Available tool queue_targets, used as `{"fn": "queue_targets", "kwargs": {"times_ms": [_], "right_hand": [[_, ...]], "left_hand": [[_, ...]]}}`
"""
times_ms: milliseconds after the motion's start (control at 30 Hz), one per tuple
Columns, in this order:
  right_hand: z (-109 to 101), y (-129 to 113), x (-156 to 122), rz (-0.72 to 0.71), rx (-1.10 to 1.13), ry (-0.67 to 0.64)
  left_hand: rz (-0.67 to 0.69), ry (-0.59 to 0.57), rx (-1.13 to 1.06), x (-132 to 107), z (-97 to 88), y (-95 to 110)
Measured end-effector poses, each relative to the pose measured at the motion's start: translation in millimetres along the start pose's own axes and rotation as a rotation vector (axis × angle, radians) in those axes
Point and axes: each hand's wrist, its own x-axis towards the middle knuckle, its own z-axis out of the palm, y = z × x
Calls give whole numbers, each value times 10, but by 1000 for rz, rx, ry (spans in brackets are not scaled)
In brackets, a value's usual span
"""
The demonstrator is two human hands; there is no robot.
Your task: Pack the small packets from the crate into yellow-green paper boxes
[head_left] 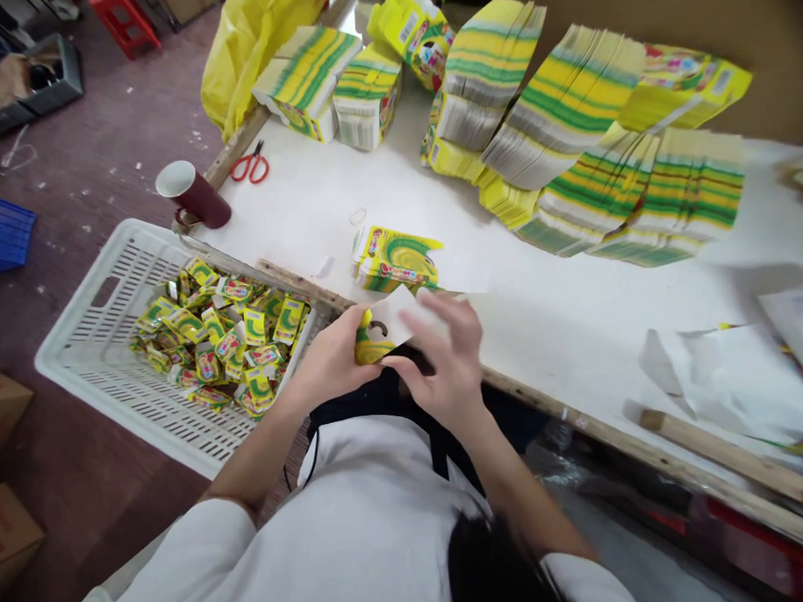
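Near the table's front edge, my left hand [334, 356] grips a small yellow and green crayon box [375, 348] that shows a dark curved opening and a white inner flap. My right hand [446, 356] is at the other side of it, thumb by the lower corner. Its fingers are over the white flap and smeared by motion, so their hold is unclear. Just beyond lies a small stack of flat crayon box blanks [400, 257] on the white table [293, 217]. To the left, a white plastic basket [106, 338] holds several small folded crayon boxes [228, 342].
Bundled carton blanks [566, 111] stand along the back. Red-handled scissors [250, 166] and a maroon mug [204, 198] are near the left edge, with a yellow bag [241, 61] behind. Paper scraps [726, 377] and a wooden strip [729, 456] lie at right.
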Motion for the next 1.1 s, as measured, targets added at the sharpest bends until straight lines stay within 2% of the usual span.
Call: {"fn": "queue_targets", "kwargs": {"times_ms": [67, 100, 233, 333, 467, 567, 667, 733, 800, 933, 1100], "right_hand": [[82, 28, -36, 205, 119, 89], [122, 51, -49, 299, 225, 65], [227, 120, -45, 579, 743, -271], [231, 133, -9, 656, 888, -376], [217, 141, -23, 583, 924, -310], [212, 124, -67, 427, 712, -331], [209, 117, -95, 288, 452, -310], [200, 139, -105, 291, 383, -201], [180, 179, -116, 300, 344, -140], [82, 264, -134, 179, 253, -307], [-123, 325, -68, 95, 244, -476]], "left_hand": [[19, 59, 20, 14, 130, 5], [46, 91, 31, 15, 179, 0], [201, 152, 54, 4, 300, -29], [269, 127, 31, 4, 346, -46], [162, 81, 0, 19, 353, -96], [136, 27, 13, 40, 368, -159], [156, 122, 63, 50, 390, -198], [129, 161, 140, 37, 369, -199], [89, 149, 191, 6, 314, -189], [49, 126, 171, -66, 168, -176], [80, 58, 146, -69, 50, -158]]}}
